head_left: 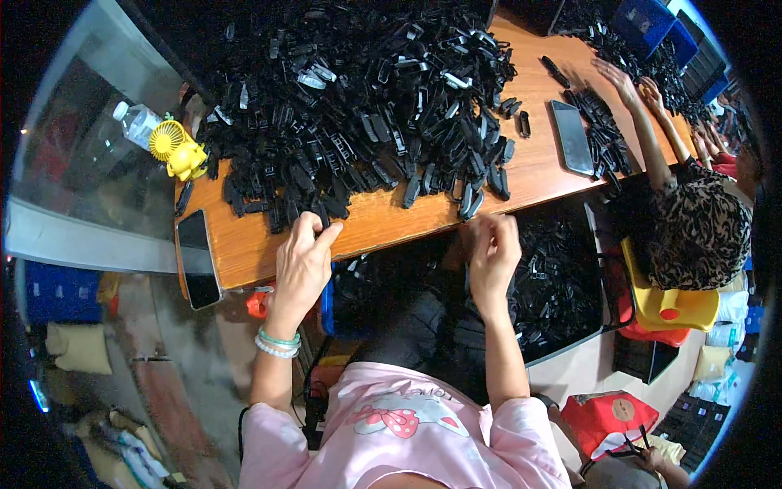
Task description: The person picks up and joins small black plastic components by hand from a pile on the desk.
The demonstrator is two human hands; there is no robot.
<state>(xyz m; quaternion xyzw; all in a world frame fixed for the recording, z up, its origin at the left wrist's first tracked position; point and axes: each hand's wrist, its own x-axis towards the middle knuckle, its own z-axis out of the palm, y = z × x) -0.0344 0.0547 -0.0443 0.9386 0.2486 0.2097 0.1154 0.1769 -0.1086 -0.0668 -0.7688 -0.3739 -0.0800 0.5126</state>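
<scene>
A big heap of small black plastic parts (358, 122) covers the wooden table (391, 222) in front of me. My left hand (303, 259) is at the heap's near edge, its finger and thumb closed on one black plastic part (321, 215). To the right, my right hand (494, 259) hovers by the table's front edge with the fingers curled together. Whatever is in those fingers, if anything, is hidden. Just beyond it some loose black parts lie at the heap's edge.
A phone (198, 259) lies at the table's left end, near a yellow fan (175, 149) and a plastic bottle (137, 124). Another phone (573, 137) lies to the right. Below the table sits a bin of black parts (558, 281). A co-worker (692, 220) works at the right.
</scene>
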